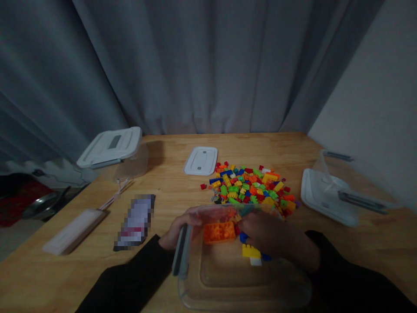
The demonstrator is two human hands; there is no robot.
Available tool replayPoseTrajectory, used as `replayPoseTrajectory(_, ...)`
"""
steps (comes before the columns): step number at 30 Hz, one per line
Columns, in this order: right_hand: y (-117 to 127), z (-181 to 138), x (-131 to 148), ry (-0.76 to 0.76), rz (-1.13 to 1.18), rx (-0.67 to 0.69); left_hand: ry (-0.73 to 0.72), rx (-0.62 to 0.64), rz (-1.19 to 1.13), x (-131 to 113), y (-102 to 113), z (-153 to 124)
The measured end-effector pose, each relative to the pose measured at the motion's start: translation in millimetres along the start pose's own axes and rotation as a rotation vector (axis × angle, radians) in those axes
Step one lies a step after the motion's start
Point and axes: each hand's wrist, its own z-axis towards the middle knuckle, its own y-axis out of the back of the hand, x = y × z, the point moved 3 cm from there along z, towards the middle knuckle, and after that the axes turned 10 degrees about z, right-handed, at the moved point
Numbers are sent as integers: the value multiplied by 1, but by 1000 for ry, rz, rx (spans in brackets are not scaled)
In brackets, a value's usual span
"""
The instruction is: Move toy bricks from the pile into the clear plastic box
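Note:
A clear plastic box [228, 278] stands at the near edge of the wooden table [169, 191]. My left hand [178, 232] grips its left rim by the grey clasp. My right hand [276, 239] reaches inside the box, fingers curled over bricks at its far end. An orange brick [219, 231], a yellow brick [250, 251], a blue one and a white one lie in the box beside that hand. Just beyond the box lies a heap of coloured bricks [250, 188].
A white lid [200, 160] lies behind the heap. A lidded clear box [112, 150] stands far left, another clear box with a white lid [329, 195] at the right. A white bar-shaped object [74, 230] and a blurred packet [135, 221] lie left. Grey curtain behind.

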Motion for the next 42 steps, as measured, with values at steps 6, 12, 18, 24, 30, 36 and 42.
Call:
replayPoseTrajectory(6,-8,1,-7,40,19,-25,8,5,-3,-4,-4,1)
replayPoseTrajectory(12,-2,-3,-5,-15,1,-60,-3,1,31,-6,-5,1)
replayPoseTrajectory(18,-4,-5,-8,-32,-41,-81,8,16,47,-9,-6,1)
replayPoseTrajectory(24,-3,-9,-7,-83,-63,-85,10,3,26,-5,-4,0)
replayPoseTrajectory(30,2,-13,-1,-114,-100,-121,6,9,26,-2,-1,1)
replayPoseTrajectory(36,-7,-7,-9,-94,-55,-114,21,24,24,-4,-4,2)
replayPoseTrajectory(42,-13,-1,-12,-48,-45,-67,14,7,43,-4,-3,1)
